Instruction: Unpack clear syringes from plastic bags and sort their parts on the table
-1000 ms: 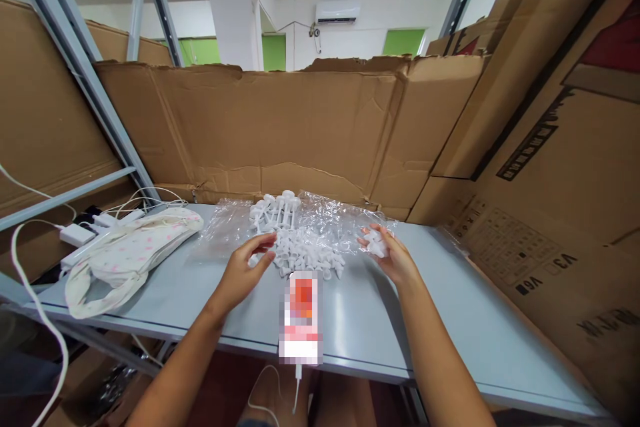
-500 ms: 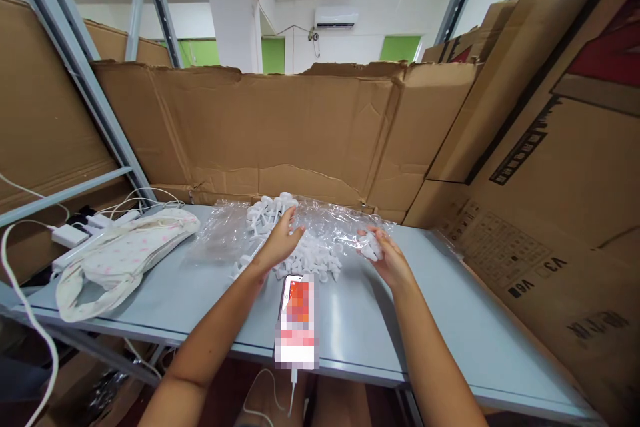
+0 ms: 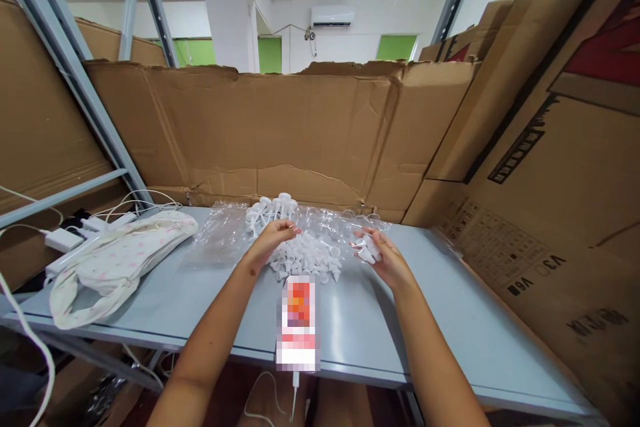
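While cupping a few small white pieces [image 3: 369, 251] in the right hand [image 3: 391, 261], with fingers curled round them, holds them above the worktop [image 3: 450, 320], nearer its far edge than its near one. Has just drawn the left hand [image 3: 273, 239] back a little from the stemmed white parts [image 3: 284, 203], bringing thumb and fingers close together above the heap of white bits [image 3: 305, 257]; cannot tell whether pinching anything. Leaves the hands, by that, at opposite sides of the heap, with the right-hand load seemingly unchanged. Note clear plastic [image 3: 325, 219] behind the heap, toward the far edge, and clear film [image 3: 217, 233] to its left. Further out, see a phone [image 3: 299, 327] at the near edge, a cloth bag [image 3: 133, 250] near the left end, cardboard [image 3: 300, 120] along the far edge and a carton [image 3: 565, 213] along the right edge.
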Demonstrator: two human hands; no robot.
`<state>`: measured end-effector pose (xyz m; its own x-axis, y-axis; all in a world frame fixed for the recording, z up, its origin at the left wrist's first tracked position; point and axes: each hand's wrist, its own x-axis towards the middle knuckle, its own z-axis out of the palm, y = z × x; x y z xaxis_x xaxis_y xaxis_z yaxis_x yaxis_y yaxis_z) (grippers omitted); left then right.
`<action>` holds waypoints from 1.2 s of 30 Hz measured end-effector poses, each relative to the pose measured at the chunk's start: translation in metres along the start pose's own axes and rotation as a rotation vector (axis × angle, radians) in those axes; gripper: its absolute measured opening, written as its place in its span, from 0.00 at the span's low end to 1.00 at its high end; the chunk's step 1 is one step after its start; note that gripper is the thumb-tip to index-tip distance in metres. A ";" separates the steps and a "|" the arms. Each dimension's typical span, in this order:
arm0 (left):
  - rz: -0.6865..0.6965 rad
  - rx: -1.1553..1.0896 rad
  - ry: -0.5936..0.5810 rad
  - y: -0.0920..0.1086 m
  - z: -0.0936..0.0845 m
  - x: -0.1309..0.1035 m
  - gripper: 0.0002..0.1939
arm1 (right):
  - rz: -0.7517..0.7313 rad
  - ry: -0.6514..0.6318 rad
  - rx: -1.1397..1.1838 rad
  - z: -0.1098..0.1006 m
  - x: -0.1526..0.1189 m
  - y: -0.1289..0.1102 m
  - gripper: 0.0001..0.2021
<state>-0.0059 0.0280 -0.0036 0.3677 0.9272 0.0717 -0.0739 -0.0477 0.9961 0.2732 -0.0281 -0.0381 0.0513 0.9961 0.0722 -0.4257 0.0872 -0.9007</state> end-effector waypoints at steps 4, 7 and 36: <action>-0.030 -0.188 -0.100 -0.002 -0.005 -0.002 0.16 | 0.044 -0.098 -0.010 -0.004 -0.001 -0.003 0.20; -0.008 -0.228 -0.034 -0.005 -0.008 -0.002 0.16 | 0.049 -0.203 -0.013 -0.011 -0.002 -0.007 0.27; -0.028 -0.425 0.163 -0.020 0.027 -0.010 0.16 | -0.016 -0.164 0.113 0.035 -0.008 0.016 0.30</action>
<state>0.0170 0.0101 -0.0229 0.2271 0.9739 0.0021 -0.4524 0.1036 0.8858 0.2346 -0.0340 -0.0379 -0.0851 0.9829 0.1632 -0.5253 0.0949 -0.8456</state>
